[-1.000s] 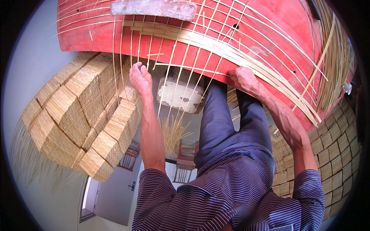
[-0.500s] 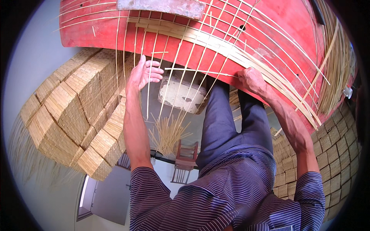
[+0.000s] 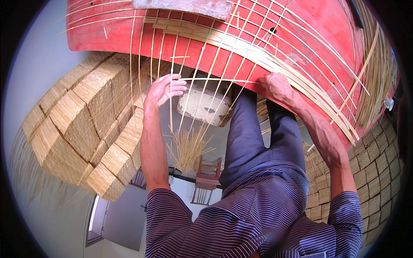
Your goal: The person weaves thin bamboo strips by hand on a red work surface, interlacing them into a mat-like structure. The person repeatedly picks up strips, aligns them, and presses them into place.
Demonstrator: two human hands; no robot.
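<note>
A partly woven panel of pale bamboo strips (image 3: 241, 52) lies on a red board (image 3: 193, 50), with long strips hanging over its near edge. One thin bamboo strip (image 3: 219, 79) runs crosswise between my hands, among the hanging strips. My left hand (image 3: 165, 89) has thumb and forefinger closed at its left end, the other fingers stretched out beside a hanging strip. At the board's near edge, my right hand (image 3: 277, 88) is closed in a fist around the right end. Its fingertips are partly hidden.
A flat stone-like weight (image 3: 183, 7) rests on the weave. Woven blocks (image 3: 81, 103) are stacked at left, more (image 3: 365, 172) at right. A bundle of thin strips (image 3: 376, 73) lies at far right. Below are a worn pale block (image 3: 202, 105), loose strips (image 3: 189, 150) and a small wooden chair (image 3: 208, 174).
My left hand has moved right and slightly down, from open beside the hanging strips to the crosswise strip's left end. My right hand has shifted slightly left and up with the strip.
</note>
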